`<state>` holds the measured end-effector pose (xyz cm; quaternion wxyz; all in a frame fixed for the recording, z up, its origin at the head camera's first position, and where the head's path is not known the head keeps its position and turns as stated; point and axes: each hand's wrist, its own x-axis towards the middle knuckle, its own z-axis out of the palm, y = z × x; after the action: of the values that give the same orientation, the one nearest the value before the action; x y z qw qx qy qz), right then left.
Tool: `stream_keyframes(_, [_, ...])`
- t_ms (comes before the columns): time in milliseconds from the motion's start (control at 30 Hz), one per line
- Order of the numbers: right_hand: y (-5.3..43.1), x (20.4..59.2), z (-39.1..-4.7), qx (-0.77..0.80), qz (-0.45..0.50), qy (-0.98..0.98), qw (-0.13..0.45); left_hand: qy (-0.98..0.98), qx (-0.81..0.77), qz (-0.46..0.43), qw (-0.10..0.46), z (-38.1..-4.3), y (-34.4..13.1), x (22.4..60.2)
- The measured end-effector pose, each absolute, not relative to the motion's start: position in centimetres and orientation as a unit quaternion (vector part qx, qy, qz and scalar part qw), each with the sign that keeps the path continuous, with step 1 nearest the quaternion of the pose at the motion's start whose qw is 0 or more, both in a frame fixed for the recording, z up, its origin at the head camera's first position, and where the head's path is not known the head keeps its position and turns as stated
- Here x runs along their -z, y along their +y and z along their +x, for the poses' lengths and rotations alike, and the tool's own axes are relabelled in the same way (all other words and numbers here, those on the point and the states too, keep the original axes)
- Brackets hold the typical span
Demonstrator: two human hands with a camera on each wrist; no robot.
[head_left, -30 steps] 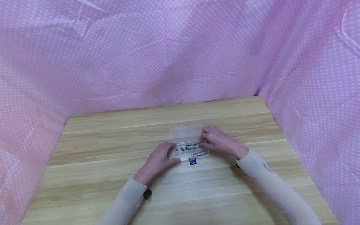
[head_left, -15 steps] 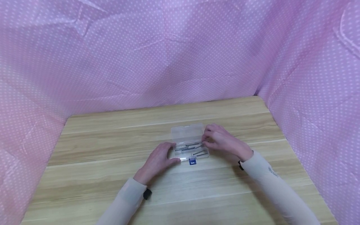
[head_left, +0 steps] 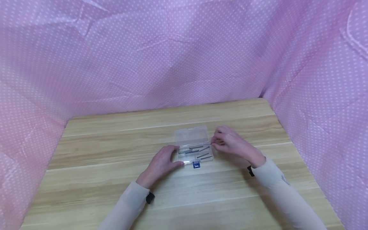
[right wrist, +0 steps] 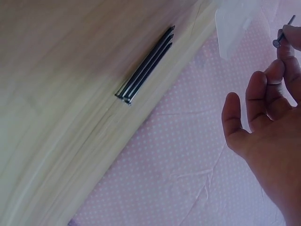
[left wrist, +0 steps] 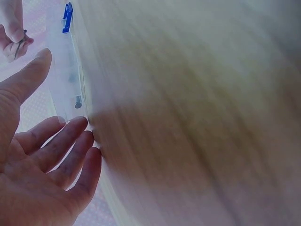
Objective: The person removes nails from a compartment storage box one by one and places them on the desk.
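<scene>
An open clear plastic box (head_left: pixel 189 161) lies on the table with its lid folded back. Several dark metal nails (head_left: pixel 196 147) are scattered inside it. At the box's left end my left hand (head_left: pixel 162 164) holds on, thumb at the front corner and fingers at the back one. Just past the other end, my right hand (head_left: pixel 230 143) pinches a nail (right wrist: pixel 282 35) between thumb and index finger, its flat head showing in the right wrist view. Three more nails (right wrist: pixel 146 66) lie side by side on the wood, mostly hidden behind my right hand in the head view.
A blue latch (head_left: pixel 196 164) hangs at the box's front edge. The raised lid (head_left: pixel 191 135) leans away at the back. Pink dotted cloth (head_left: pixel 172 64) surrounds the wooden table (head_left: pixel 115 134) at the back and sides.
My right hand has drawn back to the right, from over the box to beside it, a nail in its fingers. A nail at the box's right end is uncovered. My left hand stays put.
</scene>
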<state>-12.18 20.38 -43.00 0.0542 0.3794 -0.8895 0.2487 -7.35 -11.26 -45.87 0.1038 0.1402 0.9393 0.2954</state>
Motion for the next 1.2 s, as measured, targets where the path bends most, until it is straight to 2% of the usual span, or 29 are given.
stream_keyframes(400, [22.3, 43.1, -11.7, -0.263, 0.375, -0.884, 0.092, 0.939, -0.298, 0.138, 0.099, -7.2, -11.2, 45.8])
stream_keyframes(1200, [24.8, 43.2, -11.0, -0.261, 0.349, -0.895, 0.095, 0.939, -0.298, 0.141, 0.097, -7.2, -11.2, 45.9])
